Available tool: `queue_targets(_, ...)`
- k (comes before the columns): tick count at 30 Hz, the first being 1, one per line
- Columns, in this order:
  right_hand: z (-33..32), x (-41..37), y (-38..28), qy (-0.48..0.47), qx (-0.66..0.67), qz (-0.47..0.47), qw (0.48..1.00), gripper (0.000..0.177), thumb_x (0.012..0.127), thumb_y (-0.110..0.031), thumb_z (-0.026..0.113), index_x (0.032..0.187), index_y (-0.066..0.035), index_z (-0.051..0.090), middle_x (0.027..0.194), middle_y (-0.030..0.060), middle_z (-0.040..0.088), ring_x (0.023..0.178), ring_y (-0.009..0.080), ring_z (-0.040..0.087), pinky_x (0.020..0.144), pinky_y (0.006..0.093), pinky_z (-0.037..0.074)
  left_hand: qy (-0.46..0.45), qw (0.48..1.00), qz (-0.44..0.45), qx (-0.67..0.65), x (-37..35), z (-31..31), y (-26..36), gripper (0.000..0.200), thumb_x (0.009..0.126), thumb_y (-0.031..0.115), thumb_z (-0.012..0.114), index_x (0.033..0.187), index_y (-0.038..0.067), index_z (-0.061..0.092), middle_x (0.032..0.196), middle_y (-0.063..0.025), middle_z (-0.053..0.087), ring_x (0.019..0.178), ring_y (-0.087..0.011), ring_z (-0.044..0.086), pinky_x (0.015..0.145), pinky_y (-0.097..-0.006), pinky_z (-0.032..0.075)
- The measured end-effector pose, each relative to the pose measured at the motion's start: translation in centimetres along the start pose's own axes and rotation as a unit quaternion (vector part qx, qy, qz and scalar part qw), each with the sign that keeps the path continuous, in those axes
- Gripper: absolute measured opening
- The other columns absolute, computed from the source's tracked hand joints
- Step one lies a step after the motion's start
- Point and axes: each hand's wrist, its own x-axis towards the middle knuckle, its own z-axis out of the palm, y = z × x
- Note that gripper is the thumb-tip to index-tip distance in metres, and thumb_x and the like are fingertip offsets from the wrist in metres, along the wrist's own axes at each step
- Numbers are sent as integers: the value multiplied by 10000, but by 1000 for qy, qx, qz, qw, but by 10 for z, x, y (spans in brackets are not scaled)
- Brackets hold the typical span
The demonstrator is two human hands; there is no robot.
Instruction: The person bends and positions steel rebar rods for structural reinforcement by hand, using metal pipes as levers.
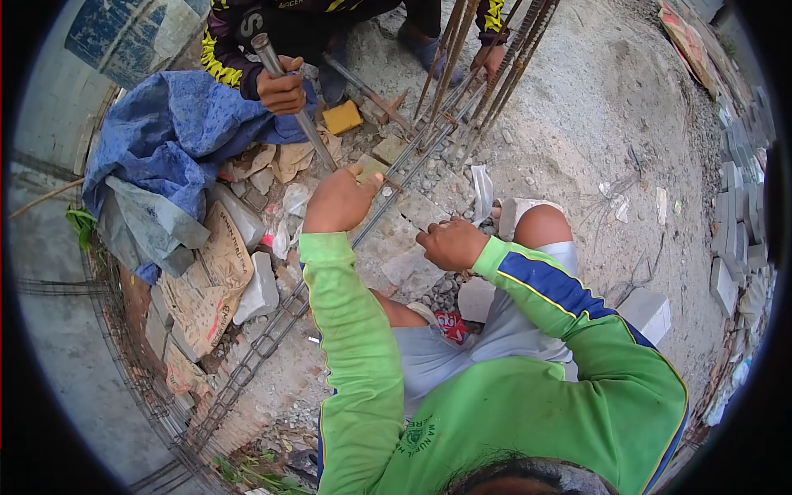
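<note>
My left hand is closed at the long rebar cage, near a tie across its bars; what the fingers grip is hidden. To its right, my right hand is closed around a thin dark tool, whose tip points toward the cage. The cage runs diagonally from the lower left up to a group of upright bars. Opposite me, a co-worker's hand holds a metal pipe slanting down close to my left hand. Another hand of the co-worker rests by the cage's far end.
A blue tarp lies at the left over blocks, beside a torn cement sack. A yellow block sits beyond my left hand. Grey blocks lie at the right. A blue drum stands at the upper left.
</note>
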Motion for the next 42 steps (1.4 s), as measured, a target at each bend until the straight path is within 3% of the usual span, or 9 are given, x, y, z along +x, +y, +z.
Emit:
queue_targets(9,3,2,0,-12,1,-5,1000,278,890,-201,553,1083,-27,652,961,194,693,829,346,721,745,488,528,4,1000,4,13,4,2,-2,623,933,451,615,1312,-43,606,1019,-258,719,1088,-389,669,967,-432,482)
queue_targets(20,3,4,-1,-21,3,1,1000,260,890,-199,553,1064,-36,656,968,199,701,842,357,720,750,494,535,29,999,6,16,8,9,-9,609,931,460,614,1265,-49,634,1141,-323,666,1121,-438,642,982,-456,478)
queue_targets(33,-11,0,-1,-32,8,-24,999,301,904,-275,639,1088,-39,615,940,172,688,855,360,710,785,492,556,28,1000,0,-7,13,-2,-39,578,939,475,588,1208,-30,664,1063,-314,679,1075,-448,640,952,-469,486)
queue_targets(36,-8,-4,0,-34,9,-17,999,300,899,-272,643,1084,-37,614,941,172,688,851,358,710,786,486,559,11,1000,-14,-2,8,-11,-60,595,925,478,616,1281,1,632,1116,-296,677,1092,-437,641,949,-464,488)
queue_targets(38,-8,-7,0,-38,13,-15,999,292,899,-266,638,1075,-34,617,954,178,691,860,361,712,799,491,555,2,992,-11,-127,6,4,-88,762,859,483,707,1445,45,493,1307,-280,600,1214,-435,583,1004,-457,472)
queue_targets(39,-9,-8,0,-34,16,-11,999,292,899,-266,638,1075,-34,617,954,178,691,860,361,712,799,491,555,-1,993,-8,-122,6,21,-107,762,859,483,707,1445,45,493,1307,-280,600,1214,-435,583,1004,-457,472)
queue_targets(41,-11,-13,-2,-41,19,-8,999,284,897,-261,633,1063,-31,623,973,190,695,875,367,715,810,497,548,62,995,-67,31,1,73,-147,996,763,476,804,1554,117,316,1529,-241,399,1367,-409,449,1114,-515,373)
queue_targets(42,-12,-15,-1,-37,21,-6,999,284,897,-261,633,1063,-31,623,973,190,695,875,367,715,810,497,548,43,991,-97,78,-8,95,-155,1085,728,467,830,1578,141,239,1573,-221,321,1401,-422,393,1133,-553,327)
